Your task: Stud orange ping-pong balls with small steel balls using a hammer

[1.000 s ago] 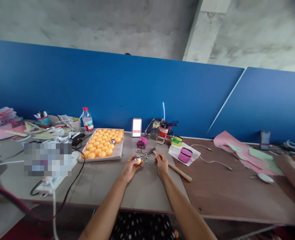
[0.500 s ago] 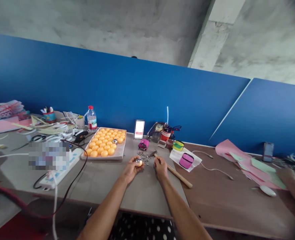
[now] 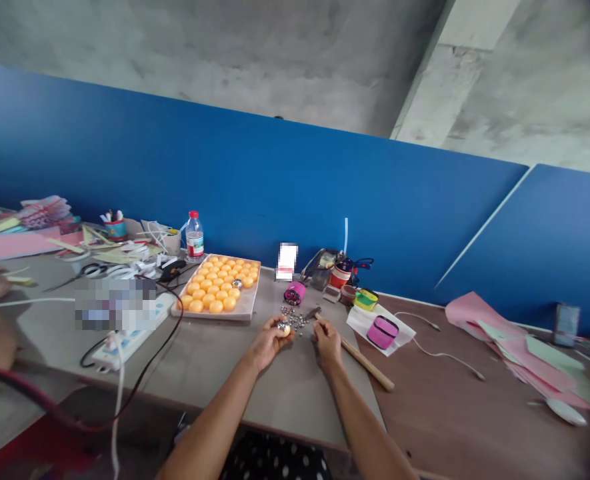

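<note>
Left hand (image 3: 267, 343) is gripping an orange ball with a silvery cap (image 3: 285, 327), fingers curled around it, above the table (image 3: 299, 400). Right hand (image 3: 329, 341) is hovering just beside it, the two staying apart; its fingertips are bunching together, and whether they are pinching anything small cannot be told.

Loose metal pieces (image 3: 301, 321) are lying scattered just beyond and between the hands. A hammer (image 3: 369, 365) is lying aslant, its head near these pieces, the right hand partly hiding its handle. Behind the pieces, a pink tub (image 3: 295, 293) is resting on its side, a blurred-out upright screen (image 3: 287, 261) standing farther back.

To the left, a shallow tray (image 3: 247, 311) is holding rows of orange balls (image 3: 209, 287), one silvery ball (image 3: 237, 284) showing among them. A bottle (image 3: 195, 239) is standing behind. A power strip (image 3: 137, 337) and a dark red cable (image 3: 162, 348) are crowding the left side; to the right, a magenta pouch (image 3: 383, 332) is lying on white paper (image 3: 359, 325).
</note>
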A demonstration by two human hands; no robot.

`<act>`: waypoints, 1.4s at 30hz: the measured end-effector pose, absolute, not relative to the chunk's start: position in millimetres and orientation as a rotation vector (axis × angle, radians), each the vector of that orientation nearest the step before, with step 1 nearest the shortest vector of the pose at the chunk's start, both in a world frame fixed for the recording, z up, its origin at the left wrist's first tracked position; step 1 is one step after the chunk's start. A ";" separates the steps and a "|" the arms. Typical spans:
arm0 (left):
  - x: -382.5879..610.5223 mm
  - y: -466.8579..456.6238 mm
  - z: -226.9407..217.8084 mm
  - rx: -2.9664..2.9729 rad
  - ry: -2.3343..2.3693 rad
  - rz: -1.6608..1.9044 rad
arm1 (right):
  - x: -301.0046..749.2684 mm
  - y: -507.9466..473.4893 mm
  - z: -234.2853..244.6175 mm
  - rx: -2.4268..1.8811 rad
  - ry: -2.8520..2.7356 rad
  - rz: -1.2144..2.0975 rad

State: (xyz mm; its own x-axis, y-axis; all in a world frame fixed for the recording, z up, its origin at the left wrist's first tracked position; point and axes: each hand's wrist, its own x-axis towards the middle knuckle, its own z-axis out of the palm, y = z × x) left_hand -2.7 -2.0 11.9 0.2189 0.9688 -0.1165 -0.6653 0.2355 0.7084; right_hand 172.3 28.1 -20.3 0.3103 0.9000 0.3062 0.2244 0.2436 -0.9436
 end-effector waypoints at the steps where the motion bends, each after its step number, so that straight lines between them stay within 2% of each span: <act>1: -2.7 -2.1 12.7 0.585 0.612 1.223 | 172.5 26.9 -20.6 -1.254 -1.192 0.672; 11: -1.0 -2.7 9.3 0.687 0.649 1.195 | 161.8 12.4 -4.0 -1.121 -1.135 0.861; 17: -2.9 -2.6 7.7 0.722 0.621 1.164 | 143.4 3.1 0.7 -0.852 -1.023 1.277; 20: -2.3 -2.4 7.1 0.735 0.631 1.186 | 140.2 0.2 1.2 -0.797 -0.974 1.382; 42: -1.5 -0.7 -5.0 1.072 0.893 1.216 | 140.3 -4.1 4.2 -0.872 -1.064 1.401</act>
State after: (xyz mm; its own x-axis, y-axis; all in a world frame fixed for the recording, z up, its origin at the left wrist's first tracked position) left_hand -1.5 -0.7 -5.0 0.1522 0.9881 0.0217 -0.2750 0.0212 0.9612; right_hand 140.3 -4.1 4.2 -0.1100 0.9920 0.0623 -0.3262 0.0232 -0.9450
